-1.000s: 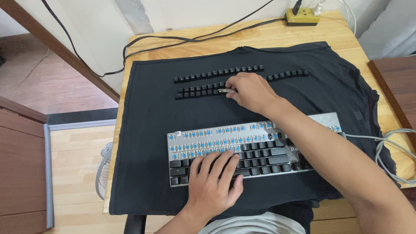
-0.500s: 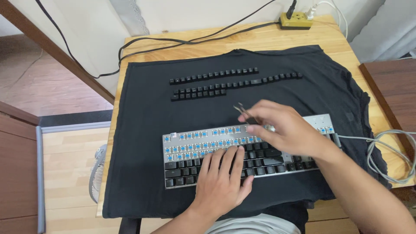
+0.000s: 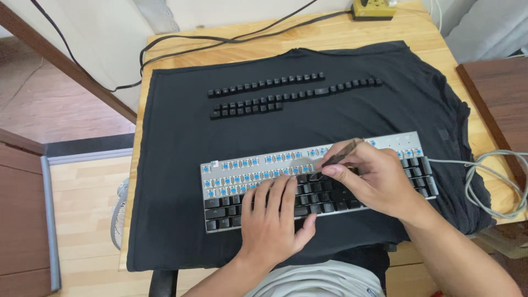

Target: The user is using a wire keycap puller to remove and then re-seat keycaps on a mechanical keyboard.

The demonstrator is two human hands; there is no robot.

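A silver mechanical keyboard [image 3: 231,171] lies on a black cloth [image 3: 176,165], its upper rows stripped to blue switches, its lower rows still capped in black. My left hand [image 3: 275,217] rests flat on the lower keys, fingers spread. My right hand [image 3: 374,176] pinches a thin wire keycap puller [image 3: 335,158], whose tip sits at the black keys near the keyboard's middle. Removed black keycaps [image 3: 291,93] are lined up in rows on the cloth beyond the keyboard.
The cloth covers a wooden table [image 3: 242,41]. Black cables [image 3: 220,38] run along the far edge to a yellow power strip [image 3: 374,8]. A grey keyboard cable [image 3: 489,176] coils at the right. A dark wooden piece [image 3: 495,93] stands to the right.
My right hand came back from the keycap rows to the keyboard with the puller, and now lowers its tip onto the black keys. My left hand stayed on the lower keys.
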